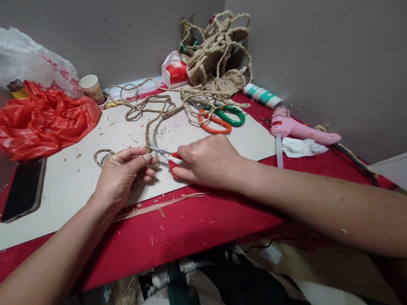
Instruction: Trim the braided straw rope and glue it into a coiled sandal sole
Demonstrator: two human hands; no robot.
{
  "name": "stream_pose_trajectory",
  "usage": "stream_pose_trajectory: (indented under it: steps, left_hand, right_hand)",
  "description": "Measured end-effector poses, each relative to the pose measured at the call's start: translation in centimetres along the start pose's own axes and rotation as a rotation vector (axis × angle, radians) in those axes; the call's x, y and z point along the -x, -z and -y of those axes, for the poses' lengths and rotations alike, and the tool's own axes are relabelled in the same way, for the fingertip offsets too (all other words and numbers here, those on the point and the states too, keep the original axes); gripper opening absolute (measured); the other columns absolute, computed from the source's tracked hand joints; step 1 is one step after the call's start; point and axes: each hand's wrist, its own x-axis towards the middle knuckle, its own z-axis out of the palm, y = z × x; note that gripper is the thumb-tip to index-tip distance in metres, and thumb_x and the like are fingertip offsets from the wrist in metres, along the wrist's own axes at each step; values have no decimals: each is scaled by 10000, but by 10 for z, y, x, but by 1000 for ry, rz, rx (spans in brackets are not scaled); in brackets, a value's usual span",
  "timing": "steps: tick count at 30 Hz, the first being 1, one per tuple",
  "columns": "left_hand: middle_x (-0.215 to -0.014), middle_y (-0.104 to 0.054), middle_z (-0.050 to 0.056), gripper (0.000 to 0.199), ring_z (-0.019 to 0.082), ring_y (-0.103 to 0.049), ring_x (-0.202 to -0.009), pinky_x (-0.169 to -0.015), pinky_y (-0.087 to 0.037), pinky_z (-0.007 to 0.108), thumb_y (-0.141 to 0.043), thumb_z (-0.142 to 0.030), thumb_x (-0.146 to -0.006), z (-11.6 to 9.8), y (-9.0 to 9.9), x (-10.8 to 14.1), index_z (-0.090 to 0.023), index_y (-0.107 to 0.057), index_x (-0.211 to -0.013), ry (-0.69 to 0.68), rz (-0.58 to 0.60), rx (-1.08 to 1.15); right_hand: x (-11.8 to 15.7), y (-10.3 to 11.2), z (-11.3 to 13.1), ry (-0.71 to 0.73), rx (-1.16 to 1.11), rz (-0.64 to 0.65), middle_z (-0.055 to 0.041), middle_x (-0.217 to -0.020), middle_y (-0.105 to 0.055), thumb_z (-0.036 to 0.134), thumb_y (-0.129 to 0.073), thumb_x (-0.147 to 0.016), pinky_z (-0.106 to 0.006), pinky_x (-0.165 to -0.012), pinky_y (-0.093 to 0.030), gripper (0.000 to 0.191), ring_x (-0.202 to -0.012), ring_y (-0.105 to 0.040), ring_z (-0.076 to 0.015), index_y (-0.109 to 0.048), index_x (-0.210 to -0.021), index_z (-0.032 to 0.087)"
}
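My right hand (207,159) is closed around the red handles of small scissors (162,151), blades pointing left. Between finger and thumb, my left hand (121,171) pinches a braided straw cord (148,131) close to the blade tips. The blades meet the cord there; whether they have cut into it I cannot tell. A loop of cord (102,155) shows beyond my left hand, and the long part of the cord winds back across the white board (84,194). Two larger scissors, with orange handles (215,122) and green handles (231,115), lie partly under cord beyond my right hand.
A heap of braided straw pieces (218,49) stands at the back, beside a tissue pack (174,70). To the right are a pink glue gun (301,130) and a white-green tube (263,95). Leftward lie a phone (23,188), a red plastic bag (44,123) and a paper cup (92,88).
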Motion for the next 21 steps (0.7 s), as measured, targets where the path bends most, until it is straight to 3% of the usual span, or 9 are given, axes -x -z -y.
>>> stream_pose_trajectory:
  steps: [10,21]
  left_hand:
    - [-694,-739,100,125,112,-604,-470,-433,-474,208,-776,-115,-676,1,-3,0,-114,-700,-774,-15,-36,-14]
    - [-698,-736,84,137,115,-594,-476,-446,-481,231,-772,-120,-667,-1,-6,3,-117,-695,-779,-13,-46,-45]
  right_hand:
    - [0,1,1,-4,-19,97,-127,-830,-755,382,-445,-930,-304,-539,-198,367,-711,-663,-241,-730,-946,151]
    - [1,-5,-3,-18,-64,11,-105,-778,-748,450,-469,-873,-304,-537,-164,382,-688,-649,-226,-733,-894,174]
